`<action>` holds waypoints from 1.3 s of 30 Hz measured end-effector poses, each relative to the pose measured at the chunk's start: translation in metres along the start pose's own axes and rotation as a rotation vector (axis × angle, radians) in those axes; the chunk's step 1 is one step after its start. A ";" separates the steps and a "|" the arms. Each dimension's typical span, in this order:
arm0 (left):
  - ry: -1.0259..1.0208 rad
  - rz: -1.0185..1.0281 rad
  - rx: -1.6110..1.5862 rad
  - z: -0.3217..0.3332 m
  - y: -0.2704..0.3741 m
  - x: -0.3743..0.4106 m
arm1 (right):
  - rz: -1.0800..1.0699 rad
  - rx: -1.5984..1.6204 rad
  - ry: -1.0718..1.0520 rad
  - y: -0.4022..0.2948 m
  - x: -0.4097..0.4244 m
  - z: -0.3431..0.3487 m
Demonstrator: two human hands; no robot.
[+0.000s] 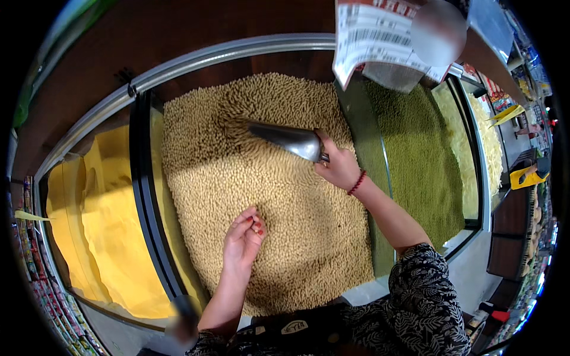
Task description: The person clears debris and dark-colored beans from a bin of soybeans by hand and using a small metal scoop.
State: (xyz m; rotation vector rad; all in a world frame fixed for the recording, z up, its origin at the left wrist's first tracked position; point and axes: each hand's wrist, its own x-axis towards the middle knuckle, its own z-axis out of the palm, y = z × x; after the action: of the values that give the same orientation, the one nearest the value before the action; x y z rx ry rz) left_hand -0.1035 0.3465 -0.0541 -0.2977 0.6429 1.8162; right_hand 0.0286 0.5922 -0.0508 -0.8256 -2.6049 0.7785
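Note:
A wide bin of pale dried beans, probably soybeans (285, 191), lies before me. My right hand (340, 167), a red bead bracelet at its wrist, grips the handle of a metal scoop (287, 139). The scoop points left, its tip at the beans in the upper part of the bin. Lower down, my left hand (246, 238) is over the beans with its fingers curled and their tips together. Whether something small is pinched between those fingertips cannot be told.
A divider separates the beans from small green beans or grains (414, 164) at right. Beyond a black frame bar (149, 196) at left lies a bin of yellow powder or meal (116, 231). A printed sign (378, 40) overhangs the top right. Another person is partly visible at lower left.

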 end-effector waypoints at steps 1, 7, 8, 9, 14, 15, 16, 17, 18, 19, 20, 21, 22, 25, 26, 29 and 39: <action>-0.004 -0.002 0.000 -0.001 0.000 -0.002 | -0.021 0.069 0.018 -0.002 -0.011 -0.001; 0.023 -0.016 -0.031 -0.012 -0.003 -0.016 | 0.123 0.306 0.334 0.021 -0.051 -0.017; 0.014 -0.017 -0.032 -0.013 -0.004 -0.018 | 0.195 0.350 0.343 0.026 -0.055 -0.019; -0.002 -0.012 -0.031 -0.013 -0.003 -0.018 | 0.260 0.393 0.361 0.027 -0.055 -0.023; -0.024 -0.032 -0.077 -0.011 -0.005 -0.024 | 0.466 0.623 0.380 0.032 -0.076 -0.030; -0.033 -0.030 -0.070 -0.011 -0.005 -0.025 | 0.447 0.630 0.390 0.032 -0.078 -0.028; -0.042 -0.028 -0.062 -0.012 -0.005 -0.025 | 0.426 0.638 0.399 0.031 -0.081 -0.026; -0.050 -0.025 -0.055 -0.012 -0.005 -0.026 | 0.406 0.645 0.407 0.030 -0.083 -0.025; -0.049 -0.029 -0.063 -0.012 -0.005 -0.027 | 0.425 0.569 0.373 0.030 -0.085 -0.026; -0.046 -0.032 -0.071 -0.012 -0.005 -0.028 | 0.413 0.564 0.369 0.030 -0.085 -0.026; -0.043 -0.033 -0.079 -0.013 -0.004 -0.029 | 0.400 0.560 0.363 0.030 -0.084 -0.025; -0.005 -0.037 -0.093 -0.017 -0.005 -0.033 | 0.388 0.558 0.355 0.031 -0.084 -0.021; 0.000 -0.028 -0.109 -0.018 -0.007 -0.030 | 0.395 0.565 0.345 0.040 -0.081 -0.022; -0.023 0.004 -0.079 -0.022 -0.011 -0.028 | 0.411 0.471 0.366 0.054 -0.084 -0.011; -0.047 0.006 -0.091 -0.027 -0.012 -0.030 | 0.378 0.521 0.415 0.053 -0.079 -0.006; -0.121 -0.014 -0.104 -0.028 -0.016 -0.023 | 0.453 0.395 0.369 0.071 -0.074 -0.007; -0.059 -0.039 -0.060 -0.018 -0.021 -0.028 | 0.541 -0.145 0.293 0.118 0.012 0.015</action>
State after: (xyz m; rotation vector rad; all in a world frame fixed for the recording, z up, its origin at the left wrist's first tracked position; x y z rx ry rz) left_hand -0.0766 0.3190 -0.0608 -0.2931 0.5387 1.8027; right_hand 0.0649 0.6744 -0.1300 -1.5931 -2.2122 0.5399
